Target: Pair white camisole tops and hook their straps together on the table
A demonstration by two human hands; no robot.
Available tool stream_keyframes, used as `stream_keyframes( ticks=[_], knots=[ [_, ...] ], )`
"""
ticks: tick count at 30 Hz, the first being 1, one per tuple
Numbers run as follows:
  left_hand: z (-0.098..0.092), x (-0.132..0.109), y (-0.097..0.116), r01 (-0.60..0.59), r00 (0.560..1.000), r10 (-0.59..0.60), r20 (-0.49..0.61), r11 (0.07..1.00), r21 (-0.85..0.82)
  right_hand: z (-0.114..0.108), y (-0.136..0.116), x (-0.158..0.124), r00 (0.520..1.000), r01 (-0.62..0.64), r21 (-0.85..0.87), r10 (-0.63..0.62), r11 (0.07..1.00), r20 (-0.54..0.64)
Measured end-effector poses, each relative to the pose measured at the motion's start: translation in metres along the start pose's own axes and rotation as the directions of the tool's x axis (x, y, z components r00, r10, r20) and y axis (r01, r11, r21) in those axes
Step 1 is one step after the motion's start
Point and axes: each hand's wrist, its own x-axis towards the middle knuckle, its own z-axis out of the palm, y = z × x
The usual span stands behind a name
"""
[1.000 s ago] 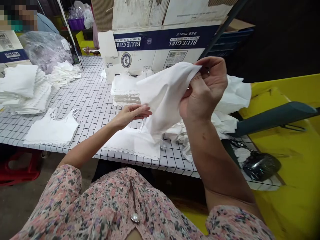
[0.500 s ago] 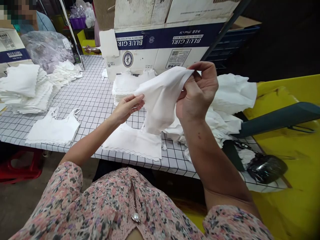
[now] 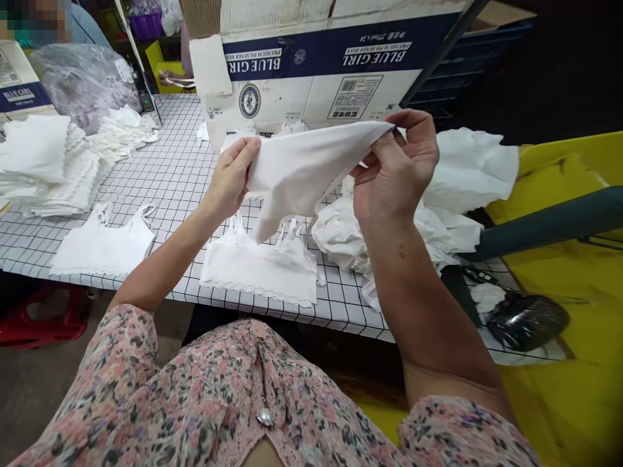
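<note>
A piece of white fabric point(image 3: 302, 165) is stretched in the air between my two hands, its lower part hanging loose. My left hand point(image 3: 232, 175) is closed on its left end. At the upper right corner, my right hand point(image 3: 399, 162) pinches the cloth between thumb and fingers. Below the fabric, a white camisole top point(image 3: 263, 272) with thin straps and a wavy hem lies flat at the table's front edge. Farther left lies a similar white camisole top point(image 3: 104, 240). Partly hidden behind my hands is a stack of white pieces point(image 3: 253, 133).
Loose white garments point(image 3: 341, 233) are heaped right of centre on the checked table point(image 3: 180, 162). Stacked white pieces point(image 3: 53, 162) stand at left. A cardboard box point(image 3: 311, 84) rises behind. A dark green bar point(image 3: 549, 220) juts in from the right. Another person's hand point(image 3: 170, 79) shows at the back.
My left hand has moved up and left and closed around the fabric's end. The fabric is now pulled wider, and my right hand has shifted slightly right, still pinching its corner.
</note>
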Motion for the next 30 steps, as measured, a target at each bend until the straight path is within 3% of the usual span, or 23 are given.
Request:
stream_keyframes(
  ticks=[2, 4, 6, 7, 8, 9, 13, 15, 16, 18, 20, 23, 25, 27, 30],
  knots=[
    [0.000, 0.001, -0.003, 0.025, 0.996, -0.025, 0.081, 1.000, 0.001, -0.003, 0.004, 0.006, 0.999, 0.024, -0.025, -0.023, 0.999, 0.031],
    [0.000, -0.006, -0.012, 0.127, 0.959, -0.126, 0.255, 0.992, 0.014, -0.003, 0.008, 0.011, 0.998, 0.063, -0.023, -0.063, 0.998, 0.013],
    [-0.001, -0.018, -0.025, 0.265, 0.847, -0.268, 0.460, 0.961, 0.074, -0.001, 0.012, 0.017, 0.997, 0.073, -0.050, -0.073, 0.996, 0.002],
    [-0.002, -0.025, -0.031, 0.311, 0.789, -0.317, 0.526, 0.945, 0.102, -0.001, 0.014, 0.019, 0.998, 0.065, -0.075, -0.065, 0.995, 0.005],
    [-0.004, -0.029, -0.035, 0.331, 0.760, -0.333, 0.559, 0.937, 0.109, -0.001, 0.016, 0.021, 0.998, 0.057, -0.098, -0.057, 0.994, 0.006],
    [-0.005, -0.032, -0.037, 0.323, 0.767, -0.316, 0.558, 0.942, 0.090, -0.003, 0.017, 0.023, 0.998, 0.054, -0.111, -0.055, 0.992, -0.003],
    [-0.010, -0.021, -0.020, 0.101, 0.925, -0.098, 0.367, 0.995, 0.010, -0.019, 0.012, 0.025, 0.995, 0.057, -0.074, -0.062, 0.996, -0.075],
    [-0.008, -0.009, 0.001, 0.006, 0.954, -0.032, 0.299, 0.996, 0.088, -0.029, 0.002, 0.021, 1.000, -0.006, -0.093, 0.003, 0.996, -0.026],
    [-0.005, -0.004, 0.012, -0.023, 0.957, -0.018, 0.288, 0.990, 0.140, -0.032, -0.005, 0.019, 0.996, -0.061, -0.147, 0.069, 0.987, 0.054],
    [0.004, 0.004, 0.034, -0.059, 0.941, -0.026, 0.339, 0.969, 0.239, -0.034, -0.021, 0.014, 0.933, -0.143, -0.319, 0.235, 0.937, 0.274],
    [0.018, 0.008, 0.054, -0.088, 0.882, -0.084, 0.464, 0.937, 0.338, -0.025, -0.035, 0.011, 0.819, -0.149, -0.404, 0.342, 0.903, 0.462],
    [0.037, 0.012, 0.077, -0.155, 0.768, -0.178, 0.616, 0.881, 0.448, 0.005, -0.048, 0.010, 0.671, -0.216, -0.249, 0.329, 0.944, 0.664],
    [0.044, 0.015, 0.089, -0.189, 0.730, -0.201, 0.653, 0.859, 0.475, 0.026, -0.052, 0.013, 0.584, -0.276, -0.201, 0.331, 0.940, 0.741],
    [0.043, 0.019, 0.100, -0.206, 0.729, -0.191, 0.657, 0.854, 0.477, 0.040, -0.056, 0.018, 0.557, -0.282, -0.244, 0.365, 0.928, 0.746],
    [0.030, 0.024, 0.117, -0.189, 0.765, -0.174, 0.620, 0.860, 0.474, 0.044, -0.064, 0.026, 0.549, -0.284, -0.313, 0.421, 0.906, 0.721]
  ],
)
